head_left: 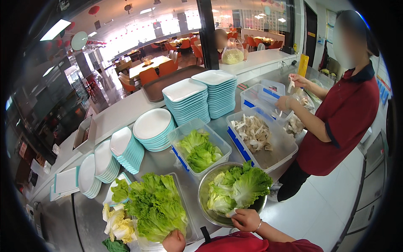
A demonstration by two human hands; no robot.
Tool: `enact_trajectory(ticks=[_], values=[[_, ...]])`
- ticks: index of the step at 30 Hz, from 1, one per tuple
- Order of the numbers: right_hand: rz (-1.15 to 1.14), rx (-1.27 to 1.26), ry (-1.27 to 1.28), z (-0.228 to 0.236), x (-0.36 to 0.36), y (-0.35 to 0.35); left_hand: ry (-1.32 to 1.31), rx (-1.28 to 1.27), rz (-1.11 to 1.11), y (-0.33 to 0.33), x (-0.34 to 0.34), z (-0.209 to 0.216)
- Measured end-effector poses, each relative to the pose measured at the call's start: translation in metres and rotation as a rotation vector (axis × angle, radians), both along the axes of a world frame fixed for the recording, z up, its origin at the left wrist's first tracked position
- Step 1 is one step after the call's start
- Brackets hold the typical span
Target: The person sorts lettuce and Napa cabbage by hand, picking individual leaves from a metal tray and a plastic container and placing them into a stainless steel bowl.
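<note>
Right grip (247, 219), 5 o'clock, pinched pale stalk (231, 213) at steel bowl (204, 200)'s near rim; left grip (174, 241), 6 o'clock, at heaped lettuce (157, 201), closure couldn't tell; bowl leaves (237, 187) overhung rim, careless tug could've spilled them; heaped lettuce, 7 o'clock, might've slid if nudged

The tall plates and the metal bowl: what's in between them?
A clear box with green lettuce inside sits between the tall plates and the metal bowl; the head view shows it.
</note>
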State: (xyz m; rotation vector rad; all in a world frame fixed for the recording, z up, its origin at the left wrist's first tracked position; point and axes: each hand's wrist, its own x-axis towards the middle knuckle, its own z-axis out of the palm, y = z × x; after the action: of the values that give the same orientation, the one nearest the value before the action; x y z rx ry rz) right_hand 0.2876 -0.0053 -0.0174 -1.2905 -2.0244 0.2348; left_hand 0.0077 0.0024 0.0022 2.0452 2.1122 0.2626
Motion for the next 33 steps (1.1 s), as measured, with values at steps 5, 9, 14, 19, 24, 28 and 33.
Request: enact_trajectory(ticks=[5,9,14,19,24,28,33], values=[[-0.008,0.001,0.01,-0.001,-0.001,-0.001,-0.025,0.073,-0.003,0.001,0.002,-0.005],[-0.007,0.001,0.016,0.001,-0.001,0.001,-0.038,0.104,-0.026,0.002,-0.003,-0.011],[0.007,-0.001,0.015,0.001,-0.001,0.001,-0.068,0.194,-0.046,0.005,-0.01,-0.021],[-0.008,0.009,-0.008,0.003,-0.001,-0.001,-0.101,0.221,-0.081,0.009,-0.024,-0.047],[0.002,0.009,0.001,0.003,-0.001,0.0,-0.185,0.307,-0.087,0.01,-0.025,-0.047],[0.01,0.01,0.006,0.001,-0.001,0.0,-0.242,0.302,-0.095,0.009,-0.027,-0.045],[0.007,-0.01,-0.002,0.002,-0.001,0.0,-0.124,0.219,-0.115,0.009,-0.027,-0.046]])
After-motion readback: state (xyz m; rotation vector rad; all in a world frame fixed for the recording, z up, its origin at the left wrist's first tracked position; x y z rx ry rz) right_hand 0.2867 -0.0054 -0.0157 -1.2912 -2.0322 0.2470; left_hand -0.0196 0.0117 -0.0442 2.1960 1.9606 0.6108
